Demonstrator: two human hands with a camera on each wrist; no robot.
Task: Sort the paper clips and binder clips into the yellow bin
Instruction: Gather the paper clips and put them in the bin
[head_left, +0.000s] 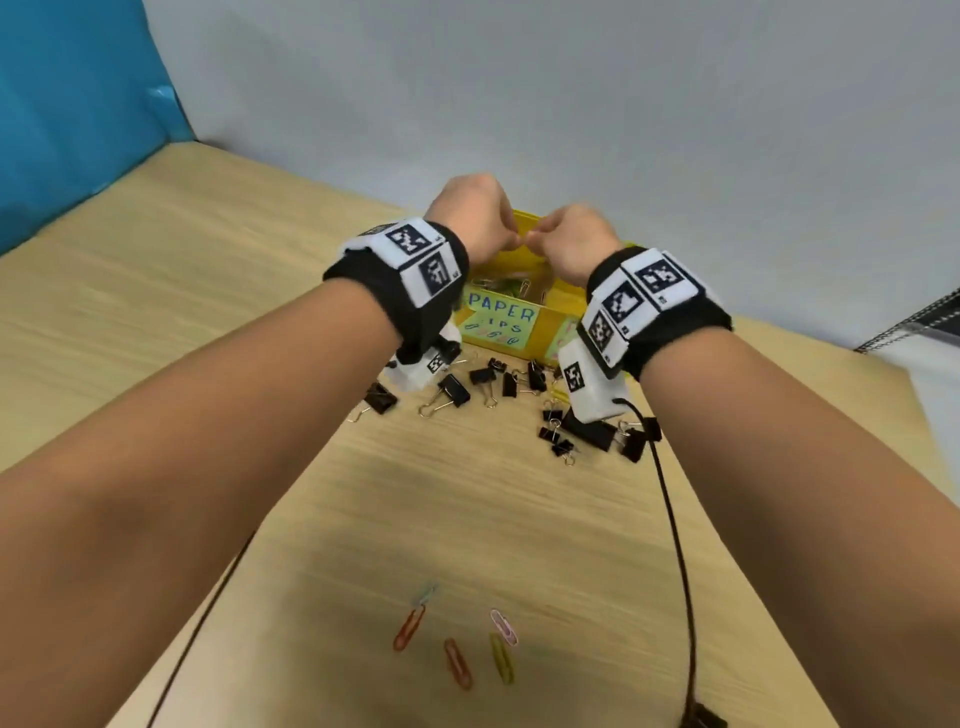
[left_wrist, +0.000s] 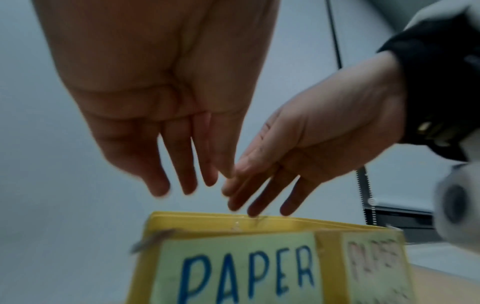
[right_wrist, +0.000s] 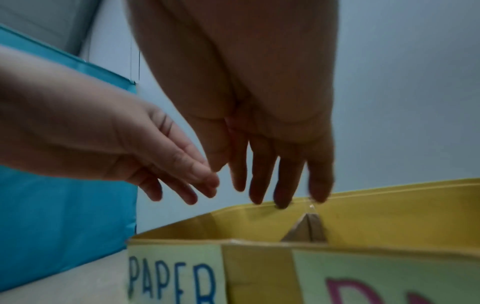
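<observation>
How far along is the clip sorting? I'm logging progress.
Done: some clips lie in the yellow bin, PAPER side. In hand: nothing; left hand and right hand hover open above it. Left: black binder clips and five paper clips on the table.

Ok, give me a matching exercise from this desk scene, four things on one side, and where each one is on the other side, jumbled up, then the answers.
Things:
1. black metal binder clips
2. coloured wire paper clips
3. yellow cardboard bin
4. left hand and right hand

Places:
A. open, fingers pointing down over the bin
B. near end of the wooden table, closest to the person
C. scattered just in front of the bin
D. far edge of the table, by the grey wall

Pairs: 1-C, 2-B, 3-D, 4-A
</observation>
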